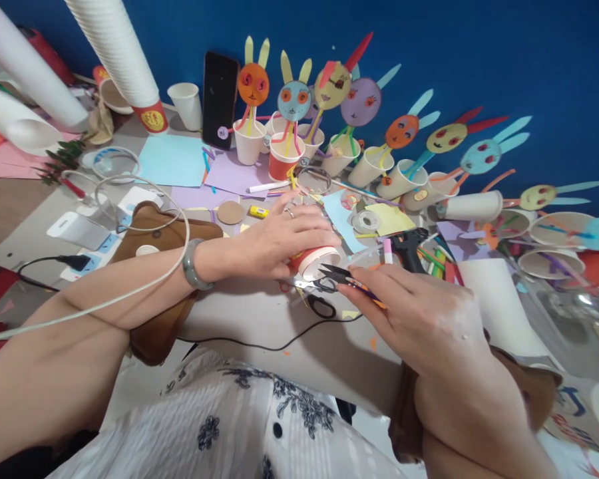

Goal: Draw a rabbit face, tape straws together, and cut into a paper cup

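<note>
Inward from the surface's (259,313) near edge, the left hand (299,233) is gripping a cup (321,262), seemingly steadying it against the tool (343,273) the right hand's (414,319) fingers are clasping.

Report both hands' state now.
Left hand: closed, holding a red paper cup.
Right hand: closed, holding a dark pointed tool, tip at the cup.

A dark blue wall (459,60) spans the far side; before it, left of centre, a black phone (220,100) stands upright; farther left rises a tall, leaning stack of white paper cups (112,53) with a red one at its lower end; at left, a dark green sprig (62,159) lies beyond a white charger (77,231) and a black plug (74,263); a brown pad (154,326) sits nearer.
</note>
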